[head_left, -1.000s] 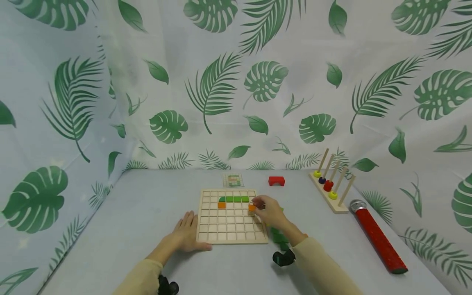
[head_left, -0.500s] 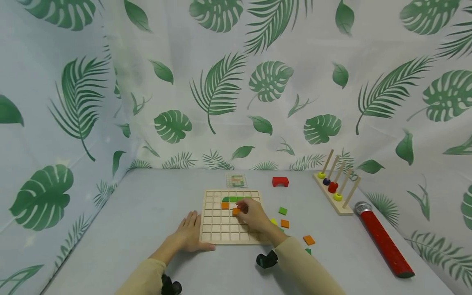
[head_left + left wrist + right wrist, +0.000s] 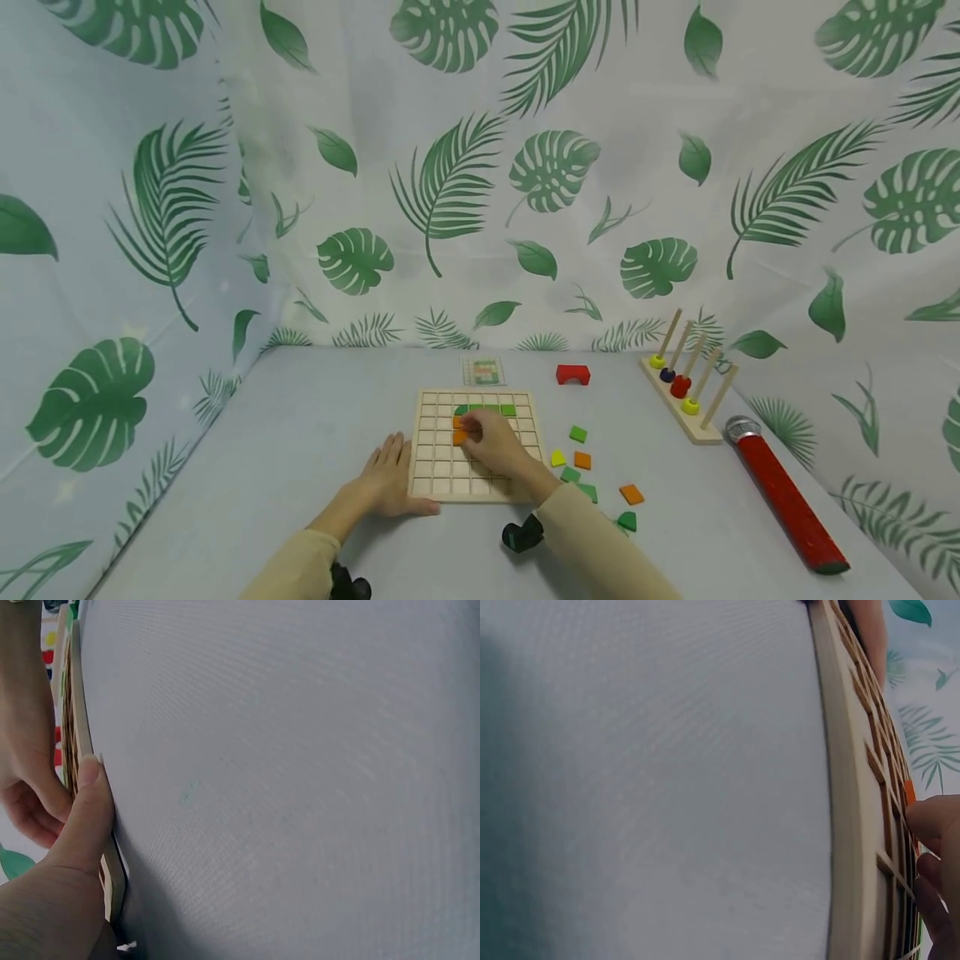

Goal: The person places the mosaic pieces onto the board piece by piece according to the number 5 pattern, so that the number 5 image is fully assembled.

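A wooden grid board [image 3: 435, 475] lies on the table. My right hand [image 3: 495, 442] pinches an orange square tile [image 3: 460, 438] at the board, directly below another orange tile [image 3: 457, 422]. Above them runs a row of green square tiles [image 3: 509, 410], with a dark green rounded tile [image 3: 461, 409] at its left end; the fingers partly cover this row. My left hand [image 3: 390, 479] rests against the board's left side, fingers extended and thumb along the front edge. In the right wrist view, the orange tile [image 3: 910, 793] shows as a sliver beside the fingertips.
Loose green, orange and yellow tiles [image 3: 582, 460] lie right of the board. Behind it sit a patterned card [image 3: 483, 371] and a red arch block [image 3: 573, 374]. Farther right stand a peg rack [image 3: 705, 435] with coloured beads and a red microphone [image 3: 787, 496].
My right hand has carried the orange tile leftward across the board, from its right side to below the other orange tile. Loose tiles have come into view. The left hand stays by the board.
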Demonstrator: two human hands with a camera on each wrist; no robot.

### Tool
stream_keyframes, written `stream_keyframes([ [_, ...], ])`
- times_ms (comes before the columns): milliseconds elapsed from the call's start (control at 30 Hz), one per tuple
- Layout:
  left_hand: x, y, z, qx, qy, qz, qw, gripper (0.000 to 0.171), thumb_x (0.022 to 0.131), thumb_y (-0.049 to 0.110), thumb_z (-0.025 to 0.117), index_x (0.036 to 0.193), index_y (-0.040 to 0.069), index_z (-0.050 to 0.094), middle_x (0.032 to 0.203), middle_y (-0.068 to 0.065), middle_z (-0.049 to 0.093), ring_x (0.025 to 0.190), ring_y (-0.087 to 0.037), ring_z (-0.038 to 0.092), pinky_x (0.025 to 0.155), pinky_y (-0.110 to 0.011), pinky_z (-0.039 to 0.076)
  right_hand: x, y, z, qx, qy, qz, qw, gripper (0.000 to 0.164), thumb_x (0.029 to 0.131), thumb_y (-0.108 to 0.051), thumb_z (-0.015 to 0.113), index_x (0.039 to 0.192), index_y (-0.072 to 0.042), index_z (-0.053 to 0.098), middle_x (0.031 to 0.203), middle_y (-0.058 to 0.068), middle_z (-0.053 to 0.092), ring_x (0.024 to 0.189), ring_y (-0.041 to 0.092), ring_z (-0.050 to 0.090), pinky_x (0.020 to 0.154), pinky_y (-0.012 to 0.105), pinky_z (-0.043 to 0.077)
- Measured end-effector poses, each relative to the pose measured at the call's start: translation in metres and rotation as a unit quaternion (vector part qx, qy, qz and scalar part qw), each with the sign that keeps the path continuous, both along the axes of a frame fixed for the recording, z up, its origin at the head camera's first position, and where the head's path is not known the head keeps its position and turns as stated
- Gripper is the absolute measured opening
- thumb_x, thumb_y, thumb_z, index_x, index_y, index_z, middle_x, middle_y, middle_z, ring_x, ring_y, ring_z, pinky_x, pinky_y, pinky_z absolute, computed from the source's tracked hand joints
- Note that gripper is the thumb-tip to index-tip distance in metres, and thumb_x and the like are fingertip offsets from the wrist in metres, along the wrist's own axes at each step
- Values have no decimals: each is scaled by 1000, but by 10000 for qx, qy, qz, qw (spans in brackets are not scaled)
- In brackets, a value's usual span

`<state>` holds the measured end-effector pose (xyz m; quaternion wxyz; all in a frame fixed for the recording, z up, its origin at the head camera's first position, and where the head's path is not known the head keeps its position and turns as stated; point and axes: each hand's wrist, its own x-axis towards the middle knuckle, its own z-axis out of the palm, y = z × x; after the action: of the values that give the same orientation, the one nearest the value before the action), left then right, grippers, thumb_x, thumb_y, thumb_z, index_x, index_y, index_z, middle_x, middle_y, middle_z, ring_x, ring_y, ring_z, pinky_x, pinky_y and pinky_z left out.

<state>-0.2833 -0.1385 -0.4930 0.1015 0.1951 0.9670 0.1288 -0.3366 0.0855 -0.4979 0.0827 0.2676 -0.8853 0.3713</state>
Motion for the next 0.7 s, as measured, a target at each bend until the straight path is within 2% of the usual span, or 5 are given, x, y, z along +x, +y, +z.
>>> stream_keyframes([
  [167, 10, 4, 17, -48, -197, 76, 9998, 119, 72, 72, 62, 144, -12, 19, 149, -32, 13, 139, -44, 10, 110, -54, 14, 1, -2, -5, 128, 168, -91, 9997, 28, 82, -1, 67, 110, 1, 62, 101, 6, 62, 90, 15, 58, 76, 25, 51],
  [267, 15, 5, 25, -87, -172, 113, 9998, 115, 73, 68, 65, 143, -12, 21, 149, -32, 15, 139, -44, 12, 110, -54, 16, 1, -3, -5, 72, 207, -178, 9996, 29, 81, 0, 66, 110, 1, 62, 101, 6, 62, 90, 16, 58, 76, 25, 51],
  [500, 17, 5, 30, -77, -198, 63, 9998, 115, 75, 68, 64, 143, -14, 20, 149, -32, 14, 139, -43, 11, 110, -54, 16, 1, -5, -7, -6, 271, -384, 9989, 30, 79, 1, 65, 110, 0, 63, 101, 7, 62, 92, 17, 58, 79, 29, 50],
  [700, 17, 6, 30, -44, -205, 54, 9998, 114, 75, 67, 63, 143, -14, 20, 149, -33, 14, 139, -43, 11, 110, -54, 16, 0, -6, -6, -3, 453, -314, 9985, 27, 79, 0, 65, 106, 1, 64, 96, 7, 62, 88, 17, 58, 76, 28, 51],
])
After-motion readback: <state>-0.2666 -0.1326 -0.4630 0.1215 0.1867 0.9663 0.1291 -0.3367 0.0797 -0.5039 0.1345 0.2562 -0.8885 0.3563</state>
